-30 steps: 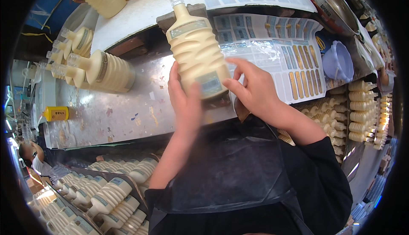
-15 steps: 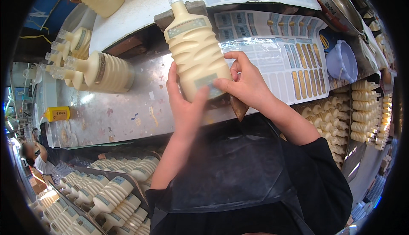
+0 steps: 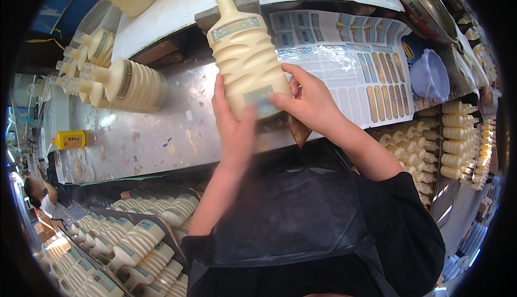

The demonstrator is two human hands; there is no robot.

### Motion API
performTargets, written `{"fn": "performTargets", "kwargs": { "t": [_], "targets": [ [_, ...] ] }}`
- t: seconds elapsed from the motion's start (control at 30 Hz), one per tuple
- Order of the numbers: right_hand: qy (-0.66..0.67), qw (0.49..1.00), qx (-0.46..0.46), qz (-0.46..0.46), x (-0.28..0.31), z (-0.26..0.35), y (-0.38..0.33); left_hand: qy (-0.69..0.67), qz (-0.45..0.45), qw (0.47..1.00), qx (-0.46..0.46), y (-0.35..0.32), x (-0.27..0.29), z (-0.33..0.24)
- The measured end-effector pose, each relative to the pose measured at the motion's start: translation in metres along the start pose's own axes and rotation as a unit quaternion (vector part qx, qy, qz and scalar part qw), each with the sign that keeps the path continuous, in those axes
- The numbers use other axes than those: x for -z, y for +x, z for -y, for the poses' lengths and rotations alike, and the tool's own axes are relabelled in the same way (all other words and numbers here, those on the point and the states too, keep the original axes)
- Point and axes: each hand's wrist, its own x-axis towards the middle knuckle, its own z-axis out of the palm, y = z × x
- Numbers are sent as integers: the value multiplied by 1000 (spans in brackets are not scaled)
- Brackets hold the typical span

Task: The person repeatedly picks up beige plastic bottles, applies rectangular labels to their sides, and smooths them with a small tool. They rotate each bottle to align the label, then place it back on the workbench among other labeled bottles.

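A cream-coloured bottle (image 3: 245,60) with wavy ridges and a clear threaded neck lies face up in front of me, its neck pointing away. It rests against a dark block (image 3: 250,7). My left hand (image 3: 234,127) grips its lower left side, fingers along the edge and thumb, a little blurred, on the blue-grey label (image 3: 259,95) near the base. From the right, my right hand (image 3: 307,95) holds the lower edge, its thumb pressing that label's right side and its fingers curled at the side. A second label (image 3: 235,26) sits on the bottle's shoulder.
Sheets of stickers (image 3: 344,54) cover the bench (image 3: 134,140) at right, beside a lavender bucket (image 3: 431,76). More cream bottles (image 3: 137,85) stand at left, near a small yellow bottle (image 3: 70,139). Crated bottles (image 3: 134,243) fill the lower left. A person (image 3: 46,194) is at far left.
Both thumbs stay on the lower label, the left one slightly shifted along it. The bottle and hands sit slightly higher in view, with the whole scene shifted a little.
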Motion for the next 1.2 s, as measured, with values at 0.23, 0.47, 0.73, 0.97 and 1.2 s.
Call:
{"fn": "performTargets", "kwargs": {
  "t": [0.23, 0.47, 0.73, 0.97, 1.2],
  "targets": [
    [24, 1000, 9, -4, -1, -3, 1, -12, 1, 1000, -4, 1, 1, 3],
    [51, 999, 2, -1, -3, -2, 2, -66, -6, 998, 24, 0, -4, -7],
    [9, 1000, 18, -16, -4, -3, 4, -31, -9, 999, 27, 1, -3, -6],
    [20, 999, 23, -29, -7, -3, 3, -70, -11, 997, 33, 1, -5, -10],
    [-12, 999, 16, -32, -7, 2, 2, -100, -12, 994, 46, 1, -7, -13]
  ]
}}
